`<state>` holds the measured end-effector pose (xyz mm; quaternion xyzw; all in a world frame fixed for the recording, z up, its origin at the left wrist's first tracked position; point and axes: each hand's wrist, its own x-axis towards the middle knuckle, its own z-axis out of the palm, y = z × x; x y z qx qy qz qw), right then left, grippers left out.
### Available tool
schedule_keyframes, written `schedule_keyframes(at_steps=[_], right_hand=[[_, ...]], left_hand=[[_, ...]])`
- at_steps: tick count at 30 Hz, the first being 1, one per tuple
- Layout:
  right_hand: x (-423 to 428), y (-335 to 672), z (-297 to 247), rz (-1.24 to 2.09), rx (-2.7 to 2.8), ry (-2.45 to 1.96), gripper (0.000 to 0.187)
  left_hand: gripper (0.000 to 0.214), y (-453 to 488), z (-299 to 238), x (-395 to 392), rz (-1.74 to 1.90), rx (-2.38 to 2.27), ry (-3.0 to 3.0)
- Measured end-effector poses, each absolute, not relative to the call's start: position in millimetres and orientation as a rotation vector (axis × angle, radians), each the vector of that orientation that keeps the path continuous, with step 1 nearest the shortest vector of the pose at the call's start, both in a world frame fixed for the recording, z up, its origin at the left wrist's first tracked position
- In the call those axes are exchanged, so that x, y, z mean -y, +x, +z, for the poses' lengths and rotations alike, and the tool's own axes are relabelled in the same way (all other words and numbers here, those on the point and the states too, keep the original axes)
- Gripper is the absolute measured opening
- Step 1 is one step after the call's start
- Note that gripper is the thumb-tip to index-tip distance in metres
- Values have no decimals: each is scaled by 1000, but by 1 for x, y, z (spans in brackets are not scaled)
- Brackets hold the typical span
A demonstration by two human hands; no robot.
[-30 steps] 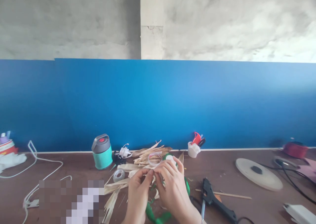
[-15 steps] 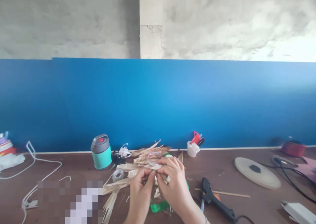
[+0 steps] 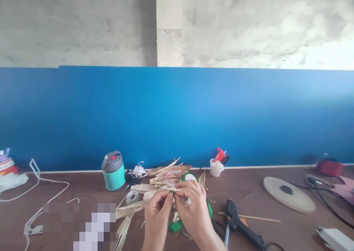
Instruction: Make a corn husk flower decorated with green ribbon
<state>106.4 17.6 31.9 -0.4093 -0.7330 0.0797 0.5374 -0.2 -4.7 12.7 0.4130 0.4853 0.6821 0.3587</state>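
Note:
My left hand [image 3: 157,211] and my right hand [image 3: 195,210] meet at the fingertips, thumbs and forefingers pinched together. Between them shows a small dark green piece [image 3: 172,191], too small for me to tell its kind. Dry corn husks [image 3: 166,173] lie behind and to the left of the hands. Partly hidden below my right hand is a green ribbon [image 3: 176,226]. A roll of clear tape [image 3: 132,197] rests left of my left hand, and a clear ring-shaped roll [image 3: 173,178] lies just beyond the fingertips.
A black glue gun [image 3: 243,223] lies right of the hands by a thin wooden stick [image 3: 262,218]. Behind stand a turquoise flask [image 3: 114,175] and a white cup [image 3: 215,167] of tools. A pale disc [image 3: 289,194] is farther right; a white cable [image 3: 52,197] trails left.
My right hand's fingers have drawn slightly down and back, uncovering more of the green-and-white roll behind them. The small green piece now shows between my fingertips.

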Motion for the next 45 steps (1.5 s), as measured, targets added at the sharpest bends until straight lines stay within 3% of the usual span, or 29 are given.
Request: schedule_keyframes(at_steps=[19, 24, 29, 36, 45], right_hand=[[-17, 107, 32, 355, 1783, -971, 16], [-20, 111, 35, 470, 1814, -990, 26], [-19, 111, 37, 321, 1868, -1053, 16], [-14, 105, 34, 58, 1834, -994, 18], [-14, 100, 24, -33, 1823, -929, 19]], left_hand=[[16, -4, 13, 5, 1775, -1280, 1066], [17, -4, 12, 4, 1745, -1290, 1063], [16, -4, 11, 2, 1759, -1294, 1112], [25, 1, 3, 0, 1705, -1303, 989], [23, -1, 15, 4, 1643, -1257, 863]])
